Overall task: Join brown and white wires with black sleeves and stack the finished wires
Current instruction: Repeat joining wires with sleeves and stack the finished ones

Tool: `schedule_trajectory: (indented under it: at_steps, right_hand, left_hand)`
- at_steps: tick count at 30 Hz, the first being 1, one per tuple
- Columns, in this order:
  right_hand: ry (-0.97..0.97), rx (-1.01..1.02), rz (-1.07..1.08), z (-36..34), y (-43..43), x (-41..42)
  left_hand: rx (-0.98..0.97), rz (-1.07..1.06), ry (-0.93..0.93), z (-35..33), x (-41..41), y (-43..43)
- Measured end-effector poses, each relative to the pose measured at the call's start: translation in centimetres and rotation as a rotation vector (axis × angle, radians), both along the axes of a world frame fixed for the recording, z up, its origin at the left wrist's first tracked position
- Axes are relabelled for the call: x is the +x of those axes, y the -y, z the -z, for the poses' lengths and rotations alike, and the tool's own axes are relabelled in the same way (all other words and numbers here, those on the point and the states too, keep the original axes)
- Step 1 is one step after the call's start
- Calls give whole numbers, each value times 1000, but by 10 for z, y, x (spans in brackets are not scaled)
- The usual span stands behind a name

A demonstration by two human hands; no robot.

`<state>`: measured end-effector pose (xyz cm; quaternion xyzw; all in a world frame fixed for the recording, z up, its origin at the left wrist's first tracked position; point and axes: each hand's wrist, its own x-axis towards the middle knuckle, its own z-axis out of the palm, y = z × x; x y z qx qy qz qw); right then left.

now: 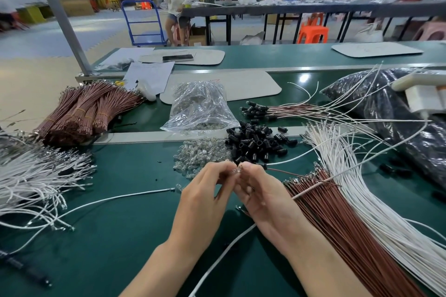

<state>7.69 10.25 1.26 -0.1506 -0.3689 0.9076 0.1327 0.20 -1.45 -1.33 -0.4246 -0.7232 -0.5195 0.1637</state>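
Both my hands meet above the green table [125, 236]. My left hand [205, 190] and my right hand [260, 193] pinch a small clear bulb [236, 171] between their fingertips. A thin brown wire [301, 175] and a white wire [224, 255] run out from my right hand. Just beyond the fingers lies a heap of black sleeves [255, 142], with a heap of clear bulbs [200, 154] to its left. Loose brown wires [337, 219] and white wires [376, 200] fan out on the right. Finished wires with black sleeves [255, 111] are stacked behind the heap.
Bundled brown wires [82, 113] lie at the back left and loose white wires [38, 181] at the left edge. A clear plastic bag [200, 108] sits centre back, and a large dark bag [398, 113] at the right. People sit at benches behind.
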Motion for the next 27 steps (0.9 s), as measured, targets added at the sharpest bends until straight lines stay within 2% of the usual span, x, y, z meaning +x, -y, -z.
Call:
schedule_trajectory:
  at_steps: [10, 16, 27]
  right_hand:
    - [12, 9, 8, 1, 0, -2]
    - [32, 93, -29, -2, -2, 0]
    - [25, 122, -56, -5, -2, 0]
  left_hand:
    - [18, 22, 65, 2, 0, 1]
    - [17, 44, 121, 2, 1, 1]
    - [-6, 28, 72, 0, -2, 2]
